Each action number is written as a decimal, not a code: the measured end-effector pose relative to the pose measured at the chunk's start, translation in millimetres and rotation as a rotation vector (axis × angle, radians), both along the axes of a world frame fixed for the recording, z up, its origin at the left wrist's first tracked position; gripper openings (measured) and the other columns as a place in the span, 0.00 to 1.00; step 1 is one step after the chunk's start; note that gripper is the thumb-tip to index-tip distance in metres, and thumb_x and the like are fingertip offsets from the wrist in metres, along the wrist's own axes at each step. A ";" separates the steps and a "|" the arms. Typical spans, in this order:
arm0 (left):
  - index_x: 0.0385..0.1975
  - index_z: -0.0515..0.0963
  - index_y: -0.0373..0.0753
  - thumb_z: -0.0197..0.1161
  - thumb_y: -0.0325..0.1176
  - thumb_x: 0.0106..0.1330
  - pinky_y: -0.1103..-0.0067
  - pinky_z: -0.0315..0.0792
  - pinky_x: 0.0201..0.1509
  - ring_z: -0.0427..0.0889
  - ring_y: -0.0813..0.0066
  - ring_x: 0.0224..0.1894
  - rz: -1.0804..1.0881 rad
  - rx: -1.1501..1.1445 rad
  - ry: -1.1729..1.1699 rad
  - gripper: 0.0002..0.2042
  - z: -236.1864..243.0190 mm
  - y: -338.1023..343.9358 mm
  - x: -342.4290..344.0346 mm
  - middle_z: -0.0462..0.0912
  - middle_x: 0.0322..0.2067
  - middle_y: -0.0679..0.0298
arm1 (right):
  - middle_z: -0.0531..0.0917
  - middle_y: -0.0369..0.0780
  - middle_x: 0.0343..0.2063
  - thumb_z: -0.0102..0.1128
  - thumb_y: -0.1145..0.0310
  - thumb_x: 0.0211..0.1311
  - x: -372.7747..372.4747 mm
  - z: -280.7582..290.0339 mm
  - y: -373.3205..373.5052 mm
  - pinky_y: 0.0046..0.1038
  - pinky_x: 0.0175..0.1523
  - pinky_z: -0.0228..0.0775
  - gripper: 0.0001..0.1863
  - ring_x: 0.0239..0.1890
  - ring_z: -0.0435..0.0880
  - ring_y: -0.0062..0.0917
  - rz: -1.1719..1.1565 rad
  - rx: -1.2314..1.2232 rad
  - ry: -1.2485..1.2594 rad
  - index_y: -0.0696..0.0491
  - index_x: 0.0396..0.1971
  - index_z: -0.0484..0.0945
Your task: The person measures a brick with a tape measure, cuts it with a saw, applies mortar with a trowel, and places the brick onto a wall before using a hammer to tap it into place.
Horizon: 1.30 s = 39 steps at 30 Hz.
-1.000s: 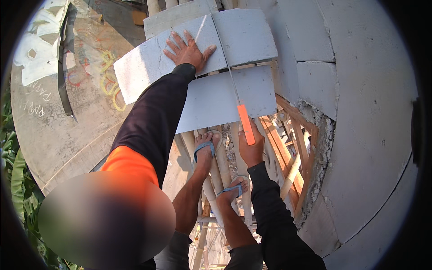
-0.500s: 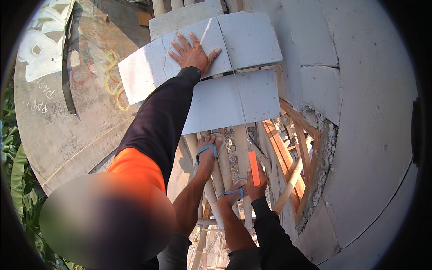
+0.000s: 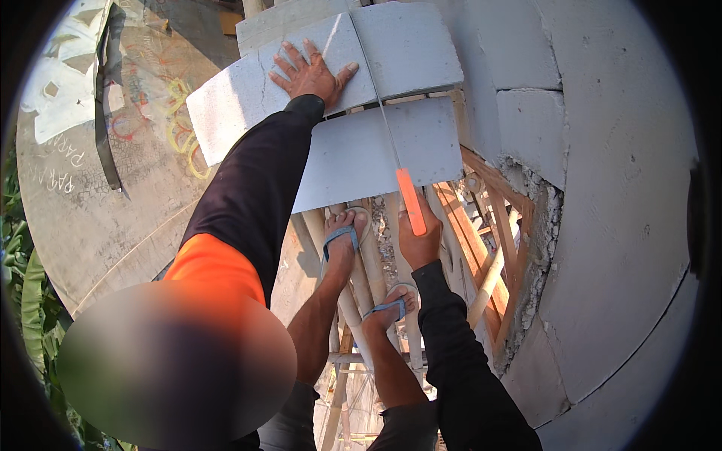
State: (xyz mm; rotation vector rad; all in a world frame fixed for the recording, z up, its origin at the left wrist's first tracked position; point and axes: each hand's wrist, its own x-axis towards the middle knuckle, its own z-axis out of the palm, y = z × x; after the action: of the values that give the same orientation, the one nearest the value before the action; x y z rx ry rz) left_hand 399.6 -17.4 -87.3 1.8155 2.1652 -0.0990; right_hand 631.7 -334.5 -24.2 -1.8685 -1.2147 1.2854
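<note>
My left hand (image 3: pixel 312 77) lies flat with fingers spread on a pale grey lightweight concrete block (image 3: pixel 233 113). Closed around the orange handle of a hand saw (image 3: pixel 410 201) is my right hand (image 3: pixel 421 239). The saw's thin blade stretches away from me across the block, to the right of my left hand, in line with a narrow cut. How deep the blade sits I cannot tell. A second pale block (image 3: pixel 353 161) lies nearer to me, under the blade's near part. Beyond the first block another block (image 3: pixel 289 22) is partly visible.
My sandalled feet (image 3: pixel 342 237) stand on bamboo poles (image 3: pixel 365 282) with gaps between them. A block wall (image 3: pixel 609 188) rises at the right, with a rough-edged opening and timber (image 3: pixel 470 233) beside it. A weathered, scribbled sheet (image 3: pixel 83 225) lies at the left.
My right hand has pushed the saw forward, away from me, so its handle is now close to the near block. My left hand stays on the same block; the view has shifted slightly.
</note>
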 end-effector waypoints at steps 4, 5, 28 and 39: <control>0.78 0.44 0.36 0.52 0.75 0.62 0.33 0.24 0.70 0.25 0.23 0.75 0.000 -0.007 0.004 0.56 -0.6 2.4 -0.8 0.32 0.75 0.31 | 0.86 0.52 0.46 0.58 0.81 0.57 1.2 24.5 -9.5 0.40 0.49 0.79 0.29 0.45 0.87 0.45 0.046 -0.090 -0.176 0.57 0.62 0.74; 0.78 0.44 0.36 0.52 0.75 0.62 0.33 0.24 0.70 0.25 0.23 0.75 0.002 0.015 -0.007 0.56 -0.8 3.2 -1.5 0.32 0.75 0.31 | 0.85 0.51 0.49 0.57 0.81 0.56 1.7 25.6 -7.2 0.39 0.52 0.79 0.31 0.47 0.87 0.44 0.090 -0.026 -0.193 0.56 0.64 0.73; 0.78 0.44 0.36 0.52 0.75 0.62 0.34 0.26 0.71 0.28 0.24 0.76 0.026 0.000 0.029 0.56 4.9 5.9 1.8 0.34 0.75 0.32 | 0.85 0.53 0.44 0.59 0.79 0.56 10.0 24.6 -22.4 0.40 0.50 0.78 0.28 0.46 0.86 0.49 0.037 -0.086 -0.117 0.59 0.61 0.75; 0.78 0.44 0.37 0.50 0.76 0.63 0.35 0.24 0.72 0.26 0.26 0.76 -0.019 0.126 0.007 0.55 -11.6 -1.4 -2.8 0.34 0.75 0.32 | 0.84 0.54 0.40 0.59 0.78 0.58 6.3 10.8 -38.9 0.41 0.46 0.78 0.25 0.42 0.85 0.50 0.009 0.240 -0.096 0.60 0.58 0.74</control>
State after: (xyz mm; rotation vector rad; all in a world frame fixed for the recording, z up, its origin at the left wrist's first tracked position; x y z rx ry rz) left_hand 396.8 -18.8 -98.9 1.9063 2.2043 0.0284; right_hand 638.0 -373.4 -13.4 -1.7685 -1.3635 1.0136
